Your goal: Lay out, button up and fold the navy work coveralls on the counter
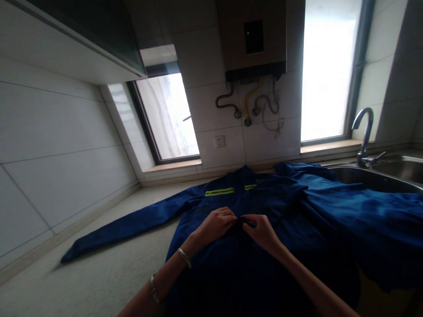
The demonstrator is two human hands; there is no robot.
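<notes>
A dark blue work jacket [211, 246] with yellow-green stripes across the chest lies spread on the countertop, collar toward the wall. One sleeve stretches out flat to the left. Near the middle of its front, my left hand [216, 224] pinches the cloth with the fingers pressed together. Close beside it, my right hand [262, 231] also pinches the cloth, thumb against the fingers. The fingertips of both hands almost meet at the front edge. Any button or fastener between them is too dark and small to make out. Two bracelets circle my left forearm.
More blue clothing [370, 220] is heaped on the right, up against the sink [350, 176] with its curved faucet [365, 132]. The pale countertop [132, 268] extends to the left. Above the back edge hang a water heater [254, 48] and its pipes, between two windows.
</notes>
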